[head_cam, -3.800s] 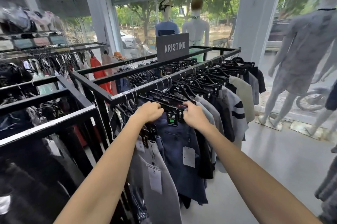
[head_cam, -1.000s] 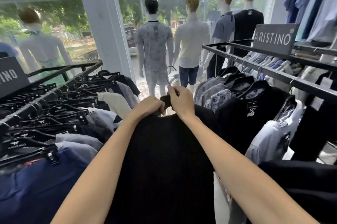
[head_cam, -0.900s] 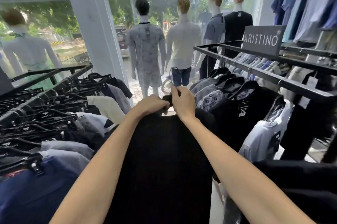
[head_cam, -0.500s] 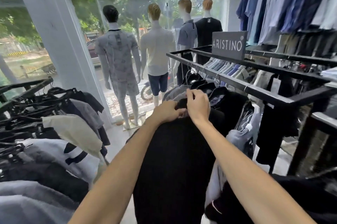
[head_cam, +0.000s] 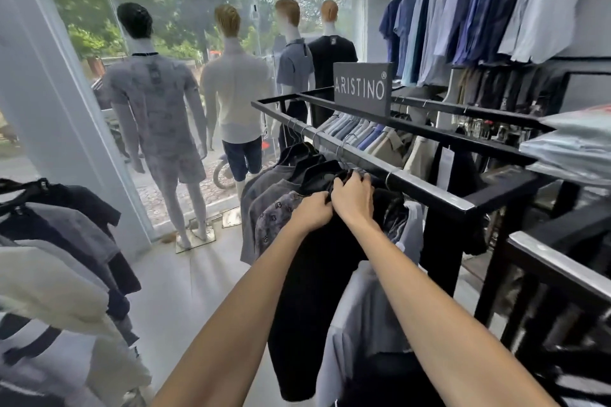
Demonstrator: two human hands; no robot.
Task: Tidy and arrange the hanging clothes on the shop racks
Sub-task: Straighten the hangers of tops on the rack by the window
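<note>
Clothes shop, pale floor, glazed front with trees outside. Landmark: ARISTINO sign (head_cam: 360, 89), standing on the top frame of a black rack (head_cam: 426, 186). Left of the sign, at the glass: four dressed mannequins (head_cam: 155, 102), backs to the room. Right of and above the sign: wall row of blue and white shirts (head_cam: 479, 9). Below the sign, on the rack's front rail: grey and dark tops on wire hangers, a patterned grey shirt (head_cam: 274, 211) among them, hung fairly evenly. Below and just forward of the sign, at the rail: black garment (head_cam: 314, 307), hanging full length, with a pale garment (head_cam: 360, 324) beside it. Left hand (head_cam: 312, 211): fingers curled round the top edge of the black garment. Right hand (head_cam: 352, 198): touching the left, fingers closed on the garment's neck just under the rail. Whether a hanger hook sits on the rail cannot be told; the hands hide it. Far left of the sign: a second rack's clothes (head_cam: 59, 257), cream, grey and navy. Status, as judged: the garment is at its place but not yet released; seating it, spacing it among its neighbours and the rest of the rail remain.
</note>
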